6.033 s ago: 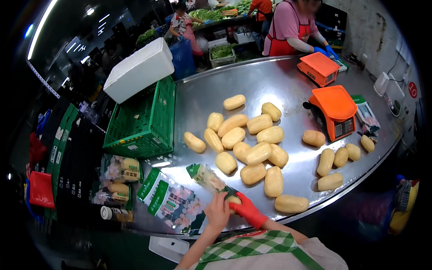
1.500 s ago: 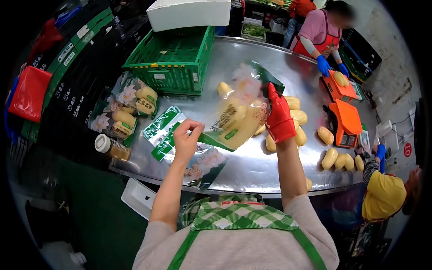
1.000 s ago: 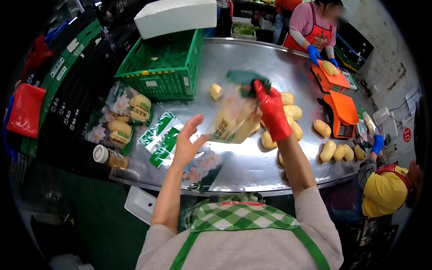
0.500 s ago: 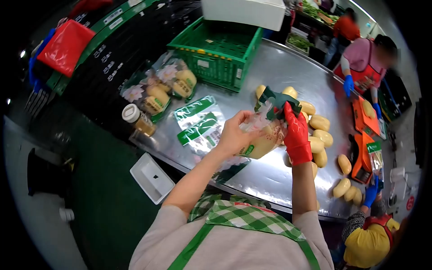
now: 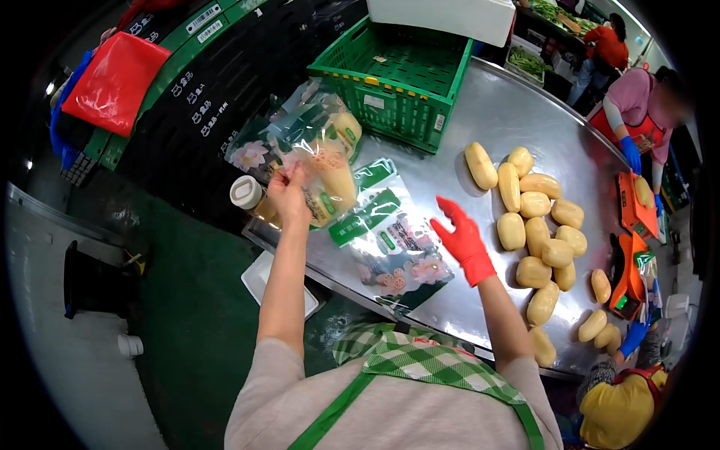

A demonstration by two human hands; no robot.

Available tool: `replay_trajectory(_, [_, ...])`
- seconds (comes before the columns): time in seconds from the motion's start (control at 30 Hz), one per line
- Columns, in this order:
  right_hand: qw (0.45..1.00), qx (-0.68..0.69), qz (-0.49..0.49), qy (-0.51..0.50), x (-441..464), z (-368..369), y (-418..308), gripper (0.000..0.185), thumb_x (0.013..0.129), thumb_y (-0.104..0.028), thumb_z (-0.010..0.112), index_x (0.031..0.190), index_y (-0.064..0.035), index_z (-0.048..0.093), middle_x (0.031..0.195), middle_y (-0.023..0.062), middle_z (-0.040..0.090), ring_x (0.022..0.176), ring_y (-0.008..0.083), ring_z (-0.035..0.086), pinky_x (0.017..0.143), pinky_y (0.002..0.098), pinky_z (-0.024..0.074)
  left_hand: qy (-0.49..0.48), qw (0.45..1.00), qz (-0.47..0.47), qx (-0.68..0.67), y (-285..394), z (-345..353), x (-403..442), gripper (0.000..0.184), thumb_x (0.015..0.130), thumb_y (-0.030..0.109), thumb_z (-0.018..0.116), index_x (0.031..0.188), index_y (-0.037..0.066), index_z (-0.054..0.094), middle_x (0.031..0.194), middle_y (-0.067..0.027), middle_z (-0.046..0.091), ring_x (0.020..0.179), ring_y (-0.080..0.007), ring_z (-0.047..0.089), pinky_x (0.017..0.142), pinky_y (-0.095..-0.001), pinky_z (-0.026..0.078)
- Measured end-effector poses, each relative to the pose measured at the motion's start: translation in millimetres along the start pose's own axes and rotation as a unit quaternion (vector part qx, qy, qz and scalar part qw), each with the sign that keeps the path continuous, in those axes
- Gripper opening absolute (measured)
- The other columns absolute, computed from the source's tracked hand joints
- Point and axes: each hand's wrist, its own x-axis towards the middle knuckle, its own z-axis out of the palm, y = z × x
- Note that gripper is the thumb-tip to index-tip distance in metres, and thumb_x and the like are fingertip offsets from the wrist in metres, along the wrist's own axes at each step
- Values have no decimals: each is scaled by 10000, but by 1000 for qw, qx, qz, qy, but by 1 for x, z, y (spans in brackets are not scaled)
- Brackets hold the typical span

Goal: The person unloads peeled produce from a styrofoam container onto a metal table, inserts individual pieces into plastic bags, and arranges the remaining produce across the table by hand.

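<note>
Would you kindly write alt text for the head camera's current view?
A bare left hand holds a filled plastic bag at a metal table; the open, red-gloved right hand hovers beside loose pale root vegetables. A green crate stands behind.

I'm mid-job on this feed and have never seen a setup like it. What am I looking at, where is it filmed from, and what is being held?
There is no robot here: a person is working by hand. A single camera, worn on the head, looks forward and down at the hands.

The bare left hand holds a clear printed bag with pale yellow pieces inside. The right hand, in a red glove, is open and holds nothing.

On the metal table lie printed flat bags and, to the right, loose pale yellow pieces. At its far side is a green crate; to the left, a white-lidded jar. Blue-gloved co-workers are by the orange scales.
</note>
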Motion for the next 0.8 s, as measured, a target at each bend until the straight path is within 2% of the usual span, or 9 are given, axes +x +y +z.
replay_trajectory(0.03, [995, -100, -12, 2, -5, 16, 18, 635, 848, -289, 705, 1389, -56, 469, 1319, 182, 578, 1194, 361, 555, 1019, 428, 441, 25, 1000, 3, 5, -1, -3, 13, 98, 881, -8, 674, 927, 30, 596, 928, -30, 648, 801, -101, 597, 745, -253, 499])
replay_trajectory(0.17, [979, -152, 126, -43, -24, 50, 35, 814, 827, -306, 705, 1490, -69, 295, 1461, 234, 406, 1290, 412, 432, 1036, 483, 402, 91, 996, 0, -16, -3, -10, 48, 97, 897, 0, 649, 958, 28, 579, 951, -47, 643, 813, -135, 621, 745, -285, 524])
replay_trajectory(0.4, [947, -282, 147, -34, -32, 87, 44, 934, 745, -286, 755, 1513, -87, 261, 1435, 257, 412, 1260, 409, 441, 1013, 496, 396, 130, 989, 35, -68, -62, -26, 92, 141, 920, 59, 633, 1030, -10, 577, 1029, -81, 644, 867, -179, 617, 789, -341, 518])
replay_trajectory(0.5, [953, -241, 175, -55, -26, 82, 39, 967, 726, -288, 780, 1515, -91, 258, 1397, 258, 438, 1229, 402, 457, 1004, 498, 398, 174, 980, 65, 78, -97, -30, 100, 200, 929, 94, 628, 1051, -52, 568, 1047, -114, 645, 877, -201, 618, 807, -340, 500])
replay_trajectory(0.53, [951, -240, 186, -56, -24, 82, 39, 982, 715, -292, 791, 1514, -89, 258, 1395, 252, 439, 1221, 403, 463, 999, 496, 403, 164, 962, 101, 195, -98, -29, 95, 271, 933, 126, 629, 1076, -89, 549, 1057, -169, 645, 905, -245, 622, 829, -354, 488])
replay_trajectory(0.63, [939, -240, 234, -77, -18, 78, 34, 1016, 683, -310, 822, 1504, -77, 270, 1375, 235, 462, 1196, 399, 489, 978, 486, 427, 194, 937, 136, 258, -87, -14, 81, 301, 937, 142, 626, 1094, -98, 535, 1063, -218, 637, 938, -284, 625, 833, -380, 485])
replay_trajectory(0.67, [930, -244, 258, -96, -13, 75, 31, 1022, 672, -320, 832, 1498, -71, 284, 1360, 230, 483, 1186, 395, 505, 966, 479, 440, 173, 934, 119, 288, -86, -19, 80, 418, 940, 153, 623, 1244, -96, 478, 1142, -243, 609, 1008, -310, 615, 892, -375, 475])
replay_trajectory(0.77, [930, -237, 259, -111, -6, 72, 37, 951, 655, -339, 847, 1428, -46, 377, 1243, 203, 572, 1116, 365, 564, 906, 453, 485, 112, 954, 145, 239, -80, -21, 53, 615, 928, 166, 637, 1413, -66, 338, 1286, -258, 513, 1143, -318, 554, 966, -387, 451])
replay_trajectory(0.8, [934, -232, 248, -109, -5, 71, 40, 914, 652, -343, 850, 1396, -37, 417, 1193, 193, 606, 1086, 353, 586, 881, 444, 501, 89, 941, 141, 294, -80, -22, 36, 668, 920, 166, 646, 1441, -53, 291, 1321, -259, 475, 1180, -325, 524, 986, -399, 438])
